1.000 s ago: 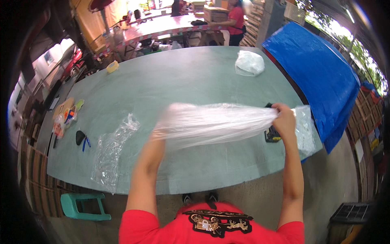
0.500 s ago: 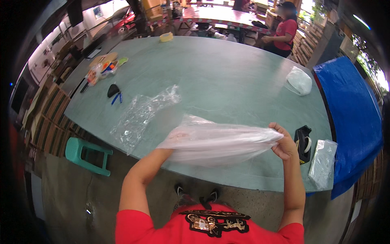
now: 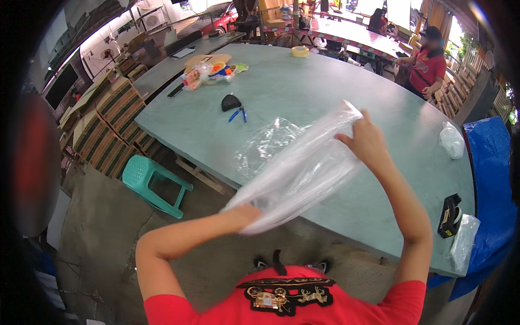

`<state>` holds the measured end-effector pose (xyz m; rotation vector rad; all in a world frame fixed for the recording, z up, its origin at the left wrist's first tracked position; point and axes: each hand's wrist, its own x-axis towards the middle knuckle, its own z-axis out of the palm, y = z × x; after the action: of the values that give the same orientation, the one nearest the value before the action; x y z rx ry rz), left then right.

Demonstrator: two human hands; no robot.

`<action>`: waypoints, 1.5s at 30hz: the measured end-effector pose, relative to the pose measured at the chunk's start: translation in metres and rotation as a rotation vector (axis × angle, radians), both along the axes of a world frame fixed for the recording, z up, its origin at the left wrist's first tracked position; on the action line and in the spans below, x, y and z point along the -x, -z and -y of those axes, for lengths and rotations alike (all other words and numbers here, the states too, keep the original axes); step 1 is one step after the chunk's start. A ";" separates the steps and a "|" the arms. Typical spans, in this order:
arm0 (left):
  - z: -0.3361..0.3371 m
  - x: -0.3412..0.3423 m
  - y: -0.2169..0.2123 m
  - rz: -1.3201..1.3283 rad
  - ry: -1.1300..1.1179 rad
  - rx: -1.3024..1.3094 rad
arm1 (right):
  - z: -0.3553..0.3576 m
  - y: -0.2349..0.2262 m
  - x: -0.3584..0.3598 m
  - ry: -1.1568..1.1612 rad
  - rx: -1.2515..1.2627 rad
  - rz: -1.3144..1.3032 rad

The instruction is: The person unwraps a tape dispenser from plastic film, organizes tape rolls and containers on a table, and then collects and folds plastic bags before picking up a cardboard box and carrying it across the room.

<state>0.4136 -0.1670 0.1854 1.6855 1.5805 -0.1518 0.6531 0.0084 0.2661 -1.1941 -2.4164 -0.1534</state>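
Observation:
A large clear plastic bag [image 3: 309, 168] stretches diagonally between my hands, over the near edge of the table. My right hand [image 3: 368, 141] grips its upper far end, thumb toward the left. My left hand [image 3: 244, 216] reaches into the bag's lower near end, where film hides the fingers. Behind the bag, a crumpled sheet of clear plastic film [image 3: 271, 138] lies on the green table [image 3: 401, 189].
Blue-handled pliers [image 3: 238, 114] lie by a black pouch [image 3: 231, 102]. Colourful packets [image 3: 208, 76] and a tape roll [image 3: 299, 51] sit farther back. A tape dispenser [image 3: 448, 216] stands at the right edge. A green stool [image 3: 154, 181] is at left; a co-worker [image 3: 425, 67] stands beyond.
The bag has swung from nearly level to a steep slant. My right hand has risen away from me, while my left has come lower and nearer. The view has turned left.

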 end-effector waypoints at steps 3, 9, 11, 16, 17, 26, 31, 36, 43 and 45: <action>0.023 0.052 0.005 -0.050 -0.017 0.080 | -0.004 0.005 0.081 0.006 0.035 0.092; 0.026 0.218 0.002 0.464 -0.822 -0.201 | 0.010 0.000 0.170 -0.617 0.902 -0.532; 0.009 0.255 -0.006 1.268 -1.327 -0.590 | 0.033 -0.009 0.194 -0.670 1.590 -1.048; -0.031 0.359 -0.008 -0.239 -0.740 -0.977 | 0.012 0.035 0.241 -0.970 1.720 -1.410; -0.045 0.367 -0.006 -0.167 -0.777 -0.912 | -0.002 0.042 0.252 -0.935 1.733 -1.469; -0.152 0.360 0.031 -0.049 -0.457 -0.174 | -0.132 0.098 0.337 -0.033 0.224 0.008; -0.269 0.408 0.014 0.186 -0.374 -0.336 | -0.232 0.065 0.354 0.397 0.032 -0.261; -0.399 0.478 0.049 0.127 -0.385 -0.529 | -0.256 0.049 0.379 0.438 0.022 -0.348; -0.450 0.451 0.099 0.090 0.075 -0.298 | -0.312 0.098 0.373 0.175 0.946 -0.090; -0.459 0.454 0.090 0.119 0.165 -0.318 | -0.291 0.082 0.396 0.420 0.506 -0.120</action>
<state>-0.0404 0.2920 0.0950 2.0307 1.4327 0.1213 0.2571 0.2993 0.1838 -1.8651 -2.1286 0.4178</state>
